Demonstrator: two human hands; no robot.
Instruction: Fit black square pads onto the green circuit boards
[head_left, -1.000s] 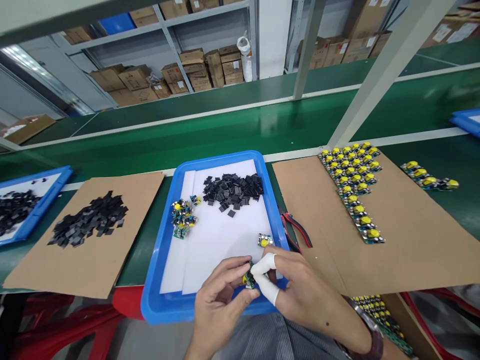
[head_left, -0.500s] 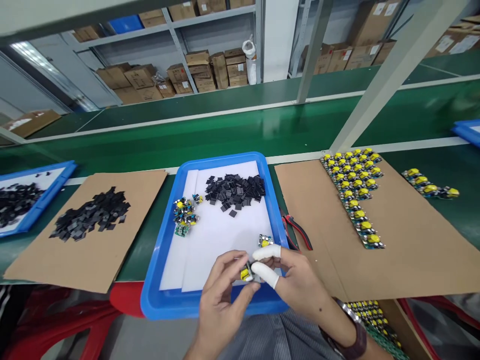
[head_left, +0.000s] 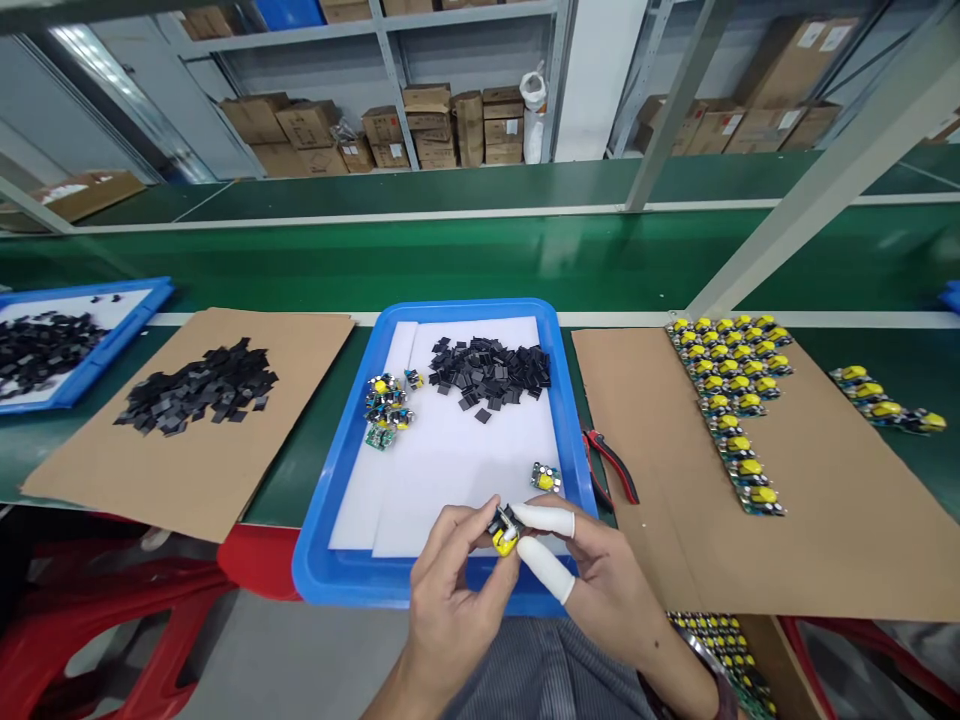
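My left hand (head_left: 450, 600) and my right hand (head_left: 592, 585) pinch one small circuit board with a yellow part (head_left: 504, 530) between them, over the near edge of a blue tray (head_left: 337, 480). White finger cots cover my right thumb and forefinger. In the tray, on white foam, lie a heap of black square parts (head_left: 491, 368), a cluster of small boards (head_left: 386, 405) at the left, and a single board (head_left: 546, 478) just beyond my fingers.
Cardboard sheet (head_left: 825, 520) at right carries rows of yellow-topped boards (head_left: 731, 385); red-handled cutters (head_left: 611, 465) lie at its left edge. Left cardboard holds a black parts pile (head_left: 199, 385). Another blue tray (head_left: 75, 335) far left. More boards (head_left: 889, 400) far right. Red stools below.
The board between my fingers has been turned, so its yellow part now faces down toward me. The view has shifted slightly; both hands stay together over the tray's near edge.
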